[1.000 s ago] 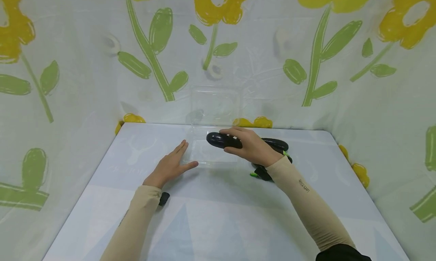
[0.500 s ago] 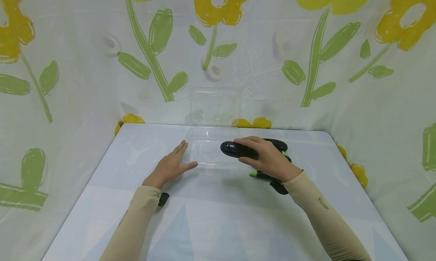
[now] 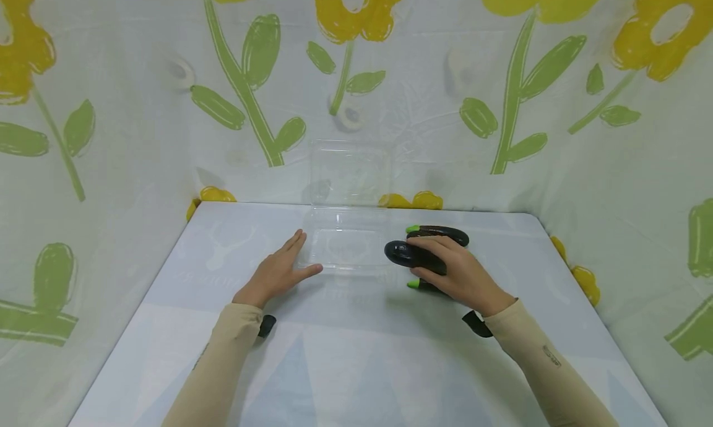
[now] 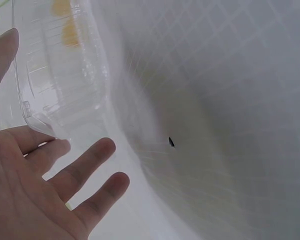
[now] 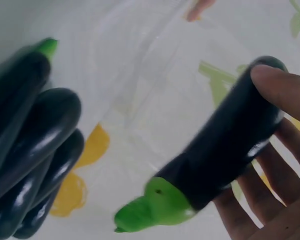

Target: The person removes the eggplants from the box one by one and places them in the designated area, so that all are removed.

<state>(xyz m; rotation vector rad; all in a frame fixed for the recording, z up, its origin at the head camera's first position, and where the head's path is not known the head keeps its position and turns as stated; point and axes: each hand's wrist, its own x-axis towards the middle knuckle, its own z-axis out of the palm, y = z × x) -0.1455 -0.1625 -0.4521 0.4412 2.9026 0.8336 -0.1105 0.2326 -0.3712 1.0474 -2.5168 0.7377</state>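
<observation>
My right hand (image 3: 465, 278) grips a dark, glossy eggplant (image 3: 405, 254) between thumb and fingers, its rounded end facing left. In the right wrist view, the held eggplant (image 5: 220, 135) shows a green cap and stem. Several other eggplants (image 3: 448, 231) lie together by and partly behind that hand; the right wrist view has this pile (image 5: 35, 145) at its left. My left hand (image 3: 273, 275) has its fingers spread beside the left side of a clear plastic clamshell box (image 3: 342, 250). In the left wrist view, fingers (image 4: 82, 167) are at the box's corner; contact is unclear.
The box's clear lid (image 3: 351, 173) stands raised at the back, against a flowered curtain (image 3: 412, 105). White tabletop (image 3: 356, 365) extends in front of both hands. A black piece (image 3: 267, 325) shows at the left wrist, another (image 3: 478, 323) by the right.
My right hand has carried the eggplant rightward and slightly toward me, from above the box to by the other eggplants. The left hand has stayed in place.
</observation>
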